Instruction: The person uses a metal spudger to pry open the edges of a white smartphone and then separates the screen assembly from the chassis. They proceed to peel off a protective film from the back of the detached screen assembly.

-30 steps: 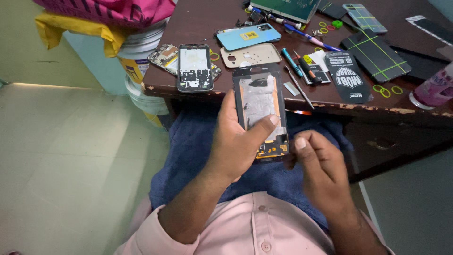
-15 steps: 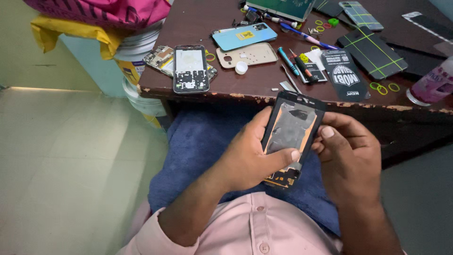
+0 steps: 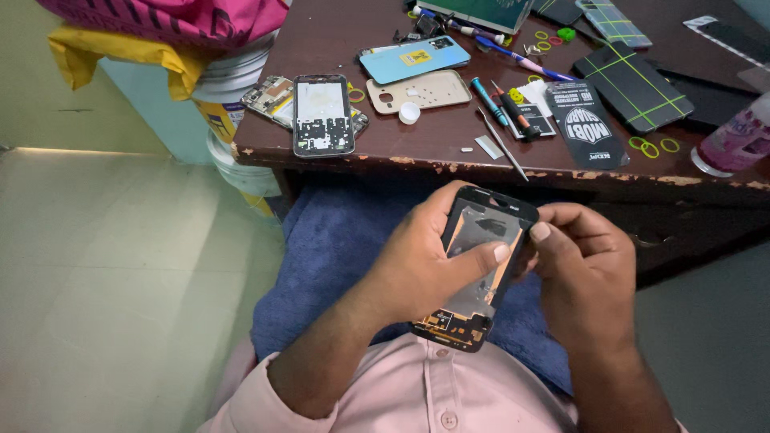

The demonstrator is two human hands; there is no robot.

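Note:
I hold an opened phone frame [image 3: 479,265] over my lap, black-edged with a shiny metal inner plate and a bare circuit part at its near end. My left hand [image 3: 425,265] wraps it from the left, thumb lying across the plate. My right hand [image 3: 581,273] grips its right edge, thumb tip pressed near the top right corner. Both hands are below the front edge of a dark wooden table [image 3: 417,148].
On the table lie another stripped phone frame [image 3: 322,114], a blue back cover [image 3: 415,58], a beige back cover [image 3: 419,90], a white cap [image 3: 409,113], screwdrivers [image 3: 491,103], tweezers [image 3: 504,144], black gridded panels [image 3: 634,86] and a pink-labelled bottle [image 3: 738,144]. White buckets [image 3: 233,104] stand left.
The phone frame and both hands have shifted right and down toward my lap. My right hand, which was beside the lower edge, now grips the right edge with its thumb at the top corner.

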